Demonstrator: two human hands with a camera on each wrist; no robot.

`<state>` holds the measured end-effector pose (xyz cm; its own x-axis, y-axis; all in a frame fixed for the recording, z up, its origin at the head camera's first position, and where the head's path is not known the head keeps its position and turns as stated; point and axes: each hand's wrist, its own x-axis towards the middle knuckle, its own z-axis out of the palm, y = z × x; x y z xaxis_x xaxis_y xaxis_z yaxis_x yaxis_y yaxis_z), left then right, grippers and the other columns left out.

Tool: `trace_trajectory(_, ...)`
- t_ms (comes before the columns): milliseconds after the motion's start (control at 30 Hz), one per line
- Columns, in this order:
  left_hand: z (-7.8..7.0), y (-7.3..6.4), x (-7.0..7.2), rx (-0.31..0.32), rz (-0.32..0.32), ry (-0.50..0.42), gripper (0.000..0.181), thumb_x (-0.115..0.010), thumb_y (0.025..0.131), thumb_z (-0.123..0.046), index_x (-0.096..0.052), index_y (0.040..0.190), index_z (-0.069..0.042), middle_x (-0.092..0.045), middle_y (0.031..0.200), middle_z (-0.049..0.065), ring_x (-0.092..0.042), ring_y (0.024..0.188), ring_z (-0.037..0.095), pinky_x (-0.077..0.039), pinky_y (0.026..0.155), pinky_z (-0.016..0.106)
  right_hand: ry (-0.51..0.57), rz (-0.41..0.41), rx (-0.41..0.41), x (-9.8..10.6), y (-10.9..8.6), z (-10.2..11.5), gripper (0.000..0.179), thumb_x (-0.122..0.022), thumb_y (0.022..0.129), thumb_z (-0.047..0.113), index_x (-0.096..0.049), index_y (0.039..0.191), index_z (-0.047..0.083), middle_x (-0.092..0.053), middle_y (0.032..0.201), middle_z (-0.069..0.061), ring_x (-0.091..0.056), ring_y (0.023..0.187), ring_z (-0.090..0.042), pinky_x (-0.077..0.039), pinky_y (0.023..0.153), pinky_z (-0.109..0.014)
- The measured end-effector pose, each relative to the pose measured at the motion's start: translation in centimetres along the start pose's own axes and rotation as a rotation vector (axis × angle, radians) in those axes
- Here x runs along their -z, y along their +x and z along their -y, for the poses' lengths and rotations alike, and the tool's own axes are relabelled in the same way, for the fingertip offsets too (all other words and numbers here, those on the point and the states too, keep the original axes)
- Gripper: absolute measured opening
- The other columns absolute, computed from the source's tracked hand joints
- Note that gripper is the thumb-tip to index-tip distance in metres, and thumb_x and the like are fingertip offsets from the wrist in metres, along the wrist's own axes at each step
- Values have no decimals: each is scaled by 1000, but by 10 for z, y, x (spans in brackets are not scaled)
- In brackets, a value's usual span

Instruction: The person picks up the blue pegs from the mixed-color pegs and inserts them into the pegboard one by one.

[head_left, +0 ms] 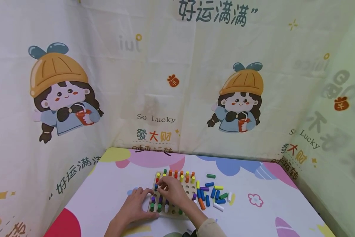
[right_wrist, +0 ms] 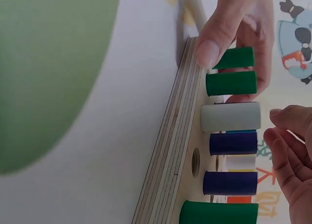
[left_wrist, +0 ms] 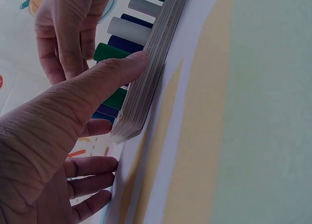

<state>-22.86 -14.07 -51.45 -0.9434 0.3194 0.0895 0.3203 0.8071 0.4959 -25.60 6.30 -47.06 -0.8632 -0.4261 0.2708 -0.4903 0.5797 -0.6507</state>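
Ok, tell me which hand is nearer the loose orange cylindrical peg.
Right. The right hand is over the wooden pegboard, left of the orange peg; the left hand is farther, at the board's left edge.

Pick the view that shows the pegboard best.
Head view: most of the pegboard shows from above, rows of pegs included, though the left hand and right hand cover parts. Left wrist: its layered edge and some pegs. Right wrist: similar, plus one empty hole.

Counter in front of me: white, multicolour printed shapes. On it, plywood pegboard lying flat; just beside that, loose pegs, scattered: blue, green, yellow, white, purple, orange.
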Motion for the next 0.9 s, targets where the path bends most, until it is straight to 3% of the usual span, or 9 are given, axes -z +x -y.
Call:
trace_trajectory(400, -5, 0, 4, -1, -6, 7, 80, -86, 64, -70, -61, 126, -24, -49, 100, 0, -44, 94, 20, -46, 82, 46, 96, -38, 32, 13, -23, 14, 15, -75, 94, 11, -73, 108, 6, -73, 102, -9, -65, 85, -5, -54, 74, -21)
trace_trajectory(700, -4, -1, 1, -33, -36, 15, 79, -86, 63, -70, -62, 123, -24, -48, 97, -1, -44, 90, 19, -45, 79, 43, 130, -60, 4, 19, -46, 21, 15, -74, 95, 18, -73, 109, 10, -71, 99, 2, -60, 81, 1, -55, 72, -23)
trace_trajectory(900, -4, -1, 0, 11, -24, 21, 80, -85, 63, -72, -62, 124, -25, -50, 100, -1, -46, 94, 20, -47, 83, 47, 156, -82, -9, 23, -60, 22, 16, -75, 95, 16, -73, 109, 10, -72, 101, -7, -61, 82, 0, -54, 72, -22)
